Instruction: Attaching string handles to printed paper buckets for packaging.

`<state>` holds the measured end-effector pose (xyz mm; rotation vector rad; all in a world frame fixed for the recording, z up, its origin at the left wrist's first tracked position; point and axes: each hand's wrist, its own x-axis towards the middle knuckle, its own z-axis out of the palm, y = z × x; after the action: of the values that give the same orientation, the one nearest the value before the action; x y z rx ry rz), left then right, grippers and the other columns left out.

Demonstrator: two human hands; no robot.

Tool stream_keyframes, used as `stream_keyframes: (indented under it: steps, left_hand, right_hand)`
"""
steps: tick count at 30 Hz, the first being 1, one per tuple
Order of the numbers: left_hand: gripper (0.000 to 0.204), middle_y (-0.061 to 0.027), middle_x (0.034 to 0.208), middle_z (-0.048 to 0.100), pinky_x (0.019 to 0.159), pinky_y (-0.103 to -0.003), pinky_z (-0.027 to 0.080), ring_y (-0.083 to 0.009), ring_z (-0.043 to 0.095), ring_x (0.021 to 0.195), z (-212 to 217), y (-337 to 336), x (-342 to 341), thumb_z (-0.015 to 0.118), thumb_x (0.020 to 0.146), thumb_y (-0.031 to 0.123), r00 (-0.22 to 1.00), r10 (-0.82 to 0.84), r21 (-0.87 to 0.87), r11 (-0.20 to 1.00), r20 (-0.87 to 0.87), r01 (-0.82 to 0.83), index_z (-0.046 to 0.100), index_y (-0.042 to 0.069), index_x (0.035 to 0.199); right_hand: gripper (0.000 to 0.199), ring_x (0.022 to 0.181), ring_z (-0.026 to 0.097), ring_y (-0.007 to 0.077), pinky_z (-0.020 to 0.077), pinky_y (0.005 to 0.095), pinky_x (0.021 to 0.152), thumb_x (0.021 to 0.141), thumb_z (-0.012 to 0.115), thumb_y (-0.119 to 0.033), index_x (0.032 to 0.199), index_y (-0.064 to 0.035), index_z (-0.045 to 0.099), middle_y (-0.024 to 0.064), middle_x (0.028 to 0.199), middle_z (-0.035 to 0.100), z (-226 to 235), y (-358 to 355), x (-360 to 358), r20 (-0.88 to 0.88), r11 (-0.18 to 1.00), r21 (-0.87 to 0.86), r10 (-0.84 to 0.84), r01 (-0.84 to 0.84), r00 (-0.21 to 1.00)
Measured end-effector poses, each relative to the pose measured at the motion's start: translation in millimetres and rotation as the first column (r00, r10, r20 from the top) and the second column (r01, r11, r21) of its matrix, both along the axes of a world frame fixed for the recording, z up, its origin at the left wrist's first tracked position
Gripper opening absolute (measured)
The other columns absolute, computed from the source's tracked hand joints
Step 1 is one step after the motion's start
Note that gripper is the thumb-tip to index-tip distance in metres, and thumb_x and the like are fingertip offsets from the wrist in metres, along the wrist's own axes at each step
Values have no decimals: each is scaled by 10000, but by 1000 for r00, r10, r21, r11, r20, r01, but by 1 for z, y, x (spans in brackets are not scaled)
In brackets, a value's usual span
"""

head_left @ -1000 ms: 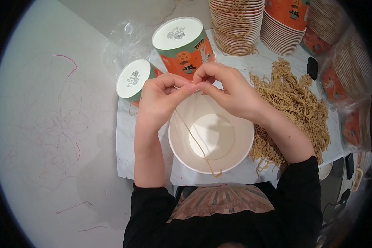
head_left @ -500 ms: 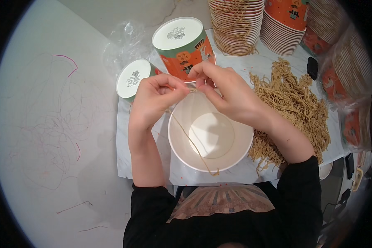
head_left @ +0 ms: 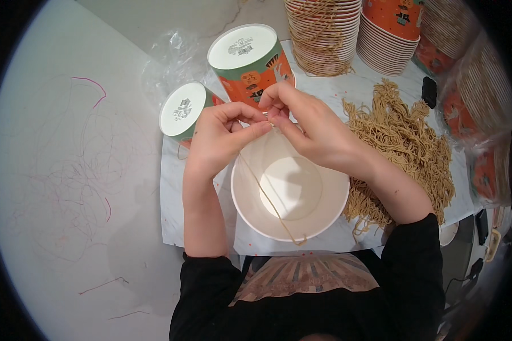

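A paper bucket (head_left: 330, 184) with a white inside stands mouth up in front of me. Over its far rim my left hand (head_left: 223, 135) and my right hand (head_left: 310, 122) meet, thumbs and forefingers pinched together. A thin tan cord (head_left: 263, 190) runs down from the fingers of my left hand, across the bucket's mouth to its near rim, where the end curls. The right fingertips also pinch at the cord by the rim; the spot between the fingertips is mostly hidden.
Two upturned printed buckets, one larger (head_left: 246, 48) and one smaller (head_left: 183, 111), stand beyond my hands beside a clear plastic bag (head_left: 176, 57). A heap of tan cords (head_left: 407, 153) lies at the right. Bucket stacks (head_left: 324, 40) and bagged buckets (head_left: 478, 91) line the far right.
My left hand has shifted a little right and its fingertips now meet the right hand's. The cord has swung slightly toward me with it; the right hand has barely moved.
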<state>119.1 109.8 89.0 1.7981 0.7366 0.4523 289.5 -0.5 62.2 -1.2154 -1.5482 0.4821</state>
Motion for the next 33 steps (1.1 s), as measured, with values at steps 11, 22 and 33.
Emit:
stream_keyframes:
  steps: [11, 22, 33]
  left_hand:
    - [113, 11, 773, 697, 629, -179, 446, -10, 591, 687, 1, 9, -5, 774, 803, 60, 1000, -12, -71, 997, -12, 11, 741, -14, 882]
    - [148, 1, 800, 713, 578, -183, 434, -14, 568, 636, 5, 10, -6, 781, 818, 110, 991, -59, -111, 993, -124, 45, 745, 4, 916]
    - [126, -20, 764, 702, 520, -175, 394, -16, 521, 577, 7, 12, -7, 705, 907, 142, 997, -36, -205, 978, -62, 23, 715, 23, 948]
  right_hand:
    - [162, 885, 592, 269, 479, 350, 809, 960, 491, 32, 1118, 4, 472, 157, 970, 578, -7, -2, 0, 24, 994, -105, 25, -22, 999]
    - [155, 861, 602, 289, 480, 374, 776, 952, 488, 32, 1102, -1, 465, 165, 933, 588, -9, -3, 2, 50, 992, -125, -1, 7, 999]
    - [103, 856, 610, 293, 476, 371, 758, 983, 498, -9, 1083, 12, 516, 175, 919, 613, -7, -3, 2, 62, 995, -102, 5, 2, 998]
